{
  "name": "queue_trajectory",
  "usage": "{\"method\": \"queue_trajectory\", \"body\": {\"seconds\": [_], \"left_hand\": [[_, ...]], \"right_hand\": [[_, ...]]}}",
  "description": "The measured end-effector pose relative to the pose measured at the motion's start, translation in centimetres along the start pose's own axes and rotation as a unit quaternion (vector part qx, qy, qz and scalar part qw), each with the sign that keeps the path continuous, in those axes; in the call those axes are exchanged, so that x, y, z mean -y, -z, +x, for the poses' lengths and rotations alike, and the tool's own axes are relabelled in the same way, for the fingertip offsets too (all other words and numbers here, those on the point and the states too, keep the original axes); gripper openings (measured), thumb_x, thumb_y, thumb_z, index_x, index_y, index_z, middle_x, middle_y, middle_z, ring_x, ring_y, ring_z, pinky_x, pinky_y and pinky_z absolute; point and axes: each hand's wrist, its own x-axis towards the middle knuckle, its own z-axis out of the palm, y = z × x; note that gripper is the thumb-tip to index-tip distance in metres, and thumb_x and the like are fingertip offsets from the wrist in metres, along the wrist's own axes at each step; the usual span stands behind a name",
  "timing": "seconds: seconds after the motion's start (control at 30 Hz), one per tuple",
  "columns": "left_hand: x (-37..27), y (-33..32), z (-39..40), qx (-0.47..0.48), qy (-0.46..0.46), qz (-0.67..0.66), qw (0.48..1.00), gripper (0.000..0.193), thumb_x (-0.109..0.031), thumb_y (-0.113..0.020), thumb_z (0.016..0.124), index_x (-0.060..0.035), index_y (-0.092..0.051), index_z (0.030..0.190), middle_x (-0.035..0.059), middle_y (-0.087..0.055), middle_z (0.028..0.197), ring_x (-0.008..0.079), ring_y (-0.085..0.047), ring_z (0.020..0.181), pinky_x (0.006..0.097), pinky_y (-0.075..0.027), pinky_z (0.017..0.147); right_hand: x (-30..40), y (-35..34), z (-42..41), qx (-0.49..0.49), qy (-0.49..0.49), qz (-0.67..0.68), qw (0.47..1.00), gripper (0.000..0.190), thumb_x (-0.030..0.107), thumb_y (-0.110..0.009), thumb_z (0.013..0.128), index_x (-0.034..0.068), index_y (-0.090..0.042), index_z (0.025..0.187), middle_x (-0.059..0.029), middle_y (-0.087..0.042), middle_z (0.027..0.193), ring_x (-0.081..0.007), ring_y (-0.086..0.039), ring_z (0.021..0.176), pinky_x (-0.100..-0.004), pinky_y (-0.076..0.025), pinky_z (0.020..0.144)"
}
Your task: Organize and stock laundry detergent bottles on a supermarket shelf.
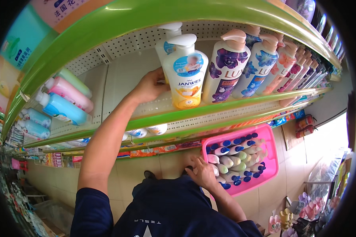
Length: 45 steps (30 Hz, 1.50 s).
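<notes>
My left hand point(150, 86) reaches onto a green-edged shelf, its fingertips at the left side of a white and yellow Janwes pump bottle point(186, 80); whether they grip it is hard to tell. A similar pump bottle point(163, 49) stands behind it. To the right, Lux pump bottles point(227, 69) stand in a row. My right hand point(202, 173) hangs low, fingers apart and holding nothing, beside the left rim of a pink plastic basket point(271, 154). The basket holds several bottles point(234, 160) with blue, pale green and white tops.
Blue, pink and green bottles point(66, 108) lie on the shelf at the left. A green shelf edge point(154, 13) arches above my left hand. Packets fill lower shelves. Fire extinguishers point(305, 126) stand on the tiled floor at the right, with slippers point(311, 207) at the lower right.
</notes>
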Motion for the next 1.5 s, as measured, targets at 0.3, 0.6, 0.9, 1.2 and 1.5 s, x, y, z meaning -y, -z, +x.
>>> {"method": "queue_trajectory", "body": {"seconds": [0.3,0.6,0.9,1.2,1.5], "left_hand": [[-0.3,-0.9,-0.1,0.016,0.016,-0.003,1.0,0.048,-0.008,-0.067,0.091,-0.003,-0.051,0.136,0.0145,-0.064,0.126,0.0214,-0.063,0.112,0.0345,-0.052,0.092],[0.8,-1.1,0.9,0.013,-0.032,-0.046,0.998,0.046,-0.012,-0.068,0.09,-0.0018,-0.053,0.132,0.0158,-0.067,0.118,0.0193,-0.064,0.104,0.0343,-0.053,0.086],[-1.7,-1.2,0.3,0.045,0.048,0.058,0.996,0.053,-0.016,-0.066,0.093,-0.0007,-0.046,0.139,0.0218,-0.059,0.133,0.0304,-0.055,0.127,0.0408,-0.043,0.108],[-0.4,-0.2,0.0,0.064,0.007,0.013,0.998,0.057,-0.013,-0.065,0.092,-0.0019,-0.042,0.143,0.0201,-0.058,0.135,0.029,-0.056,0.125,0.0409,-0.044,0.106],[-2.0,2.7,-11.9,-0.171,-0.134,0.171,0.961,0.048,-0.004,-0.068,0.087,-0.0027,-0.051,0.133,0.0159,-0.064,0.12,0.0239,-0.063,0.106,0.0332,-0.051,0.086]], "right_hand": [[-0.4,-0.4,0.3,0.005,0.015,-0.016,1.0,0.05,0.021,-0.074,0.082,0.0,-0.056,0.124,-0.0171,-0.064,0.104,-0.0306,-0.068,0.079,-0.0408,-0.055,0.07],[-0.8,-1.3,0.1,0.004,0.022,-0.028,0.999,0.05,0.019,-0.076,0.081,-0.001,-0.056,0.123,-0.0156,-0.065,0.104,-0.0262,-0.069,0.077,-0.0375,-0.056,0.067],[-1.1,-0.8,-0.8,0.012,-0.003,-0.007,1.0,0.049,0.026,-0.072,0.083,0.001,-0.058,0.123,-0.018,-0.063,0.095,-0.0364,-0.066,0.078,-0.0443,-0.055,0.071],[-0.5,-0.3,-0.3,0.028,0.001,-0.004,1.0,0.051,0.026,-0.075,0.082,0.002,-0.058,0.123,-0.0179,-0.064,0.11,-0.0366,-0.067,0.089,-0.0436,-0.056,0.075],[0.3,-0.5,0.4,0.031,-0.027,-0.036,0.998,0.049,0.022,-0.076,0.08,0.0,-0.057,0.12,-0.019,-0.064,0.103,-0.037,-0.065,0.092,-0.0435,-0.054,0.078]]}}
